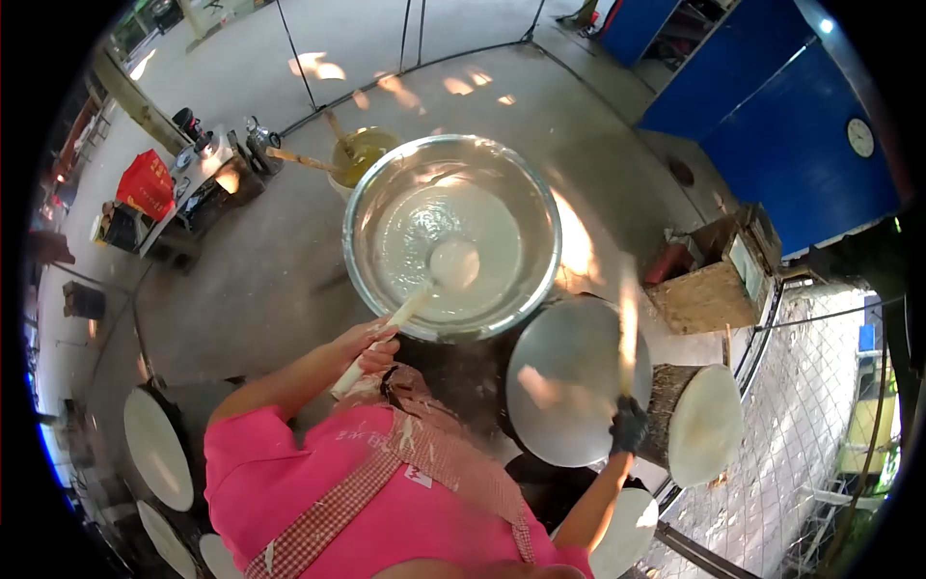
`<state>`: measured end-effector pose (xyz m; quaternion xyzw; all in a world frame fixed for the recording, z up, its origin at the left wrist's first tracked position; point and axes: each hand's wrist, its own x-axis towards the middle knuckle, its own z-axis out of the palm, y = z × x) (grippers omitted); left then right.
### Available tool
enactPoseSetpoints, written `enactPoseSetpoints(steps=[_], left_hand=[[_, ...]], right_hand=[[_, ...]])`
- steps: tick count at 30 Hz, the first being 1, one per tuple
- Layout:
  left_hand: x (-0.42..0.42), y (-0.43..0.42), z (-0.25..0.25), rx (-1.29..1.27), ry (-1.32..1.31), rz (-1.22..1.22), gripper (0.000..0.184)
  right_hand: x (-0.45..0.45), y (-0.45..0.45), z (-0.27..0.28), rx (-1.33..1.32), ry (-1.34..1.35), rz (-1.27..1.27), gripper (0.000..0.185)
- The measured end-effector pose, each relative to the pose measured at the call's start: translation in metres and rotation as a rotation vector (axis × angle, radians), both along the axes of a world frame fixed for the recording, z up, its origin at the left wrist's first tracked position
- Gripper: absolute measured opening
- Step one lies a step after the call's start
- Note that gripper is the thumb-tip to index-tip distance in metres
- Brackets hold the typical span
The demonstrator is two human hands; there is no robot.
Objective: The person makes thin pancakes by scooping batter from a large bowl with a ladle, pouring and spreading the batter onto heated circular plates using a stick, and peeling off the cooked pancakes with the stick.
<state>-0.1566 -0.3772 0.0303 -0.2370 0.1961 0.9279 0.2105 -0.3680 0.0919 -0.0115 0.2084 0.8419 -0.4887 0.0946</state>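
My left hand point(369, 347) is closed round the pale handle of a ladle point(453, 265). The ladle's round bowl lies in whitish liquid point(424, 222) inside a large metal basin point(545, 207). My right hand point(629, 425), in a black glove, grips the lower end of a long, thin wooden stick point(628, 338), blurred along its length. This stick stands out over the right edge of a round grey plate point(564, 381), which lies to the right of and below the basin. Whether the stick touches the plate, I cannot tell.
Behind the basin's left side is a bucket point(371, 145) with wooden handles. Round pale discs point(159, 449) lie at the lower left, another point(706, 425) at the right on a dark woven side. A wooden box point(709, 294) and wire fence point(810, 386) are right; a low table point(203, 179) is left.
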Motion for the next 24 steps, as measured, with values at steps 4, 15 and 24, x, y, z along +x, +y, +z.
enactPoseSetpoints(steps=[4, 15, 24], left_hand=[[-0.058, -0.102, -0.060, -0.293, -0.045, -0.065, 0.036], [-0.136, -0.172, -0.251, -0.979, -0.415, -0.229, 0.029], [-0.174, -0.132, -0.260, -0.657, -0.125, -0.251, 0.014]], right_hand=[[-0.021, -0.178, 0.008, 0.515, 0.133, 0.736, 0.034], [0.022, -0.362, -0.020, 0.882, 0.007, 1.125, 0.026], [0.072, -0.318, -0.113, 0.953, -0.261, 0.849, 0.050]])
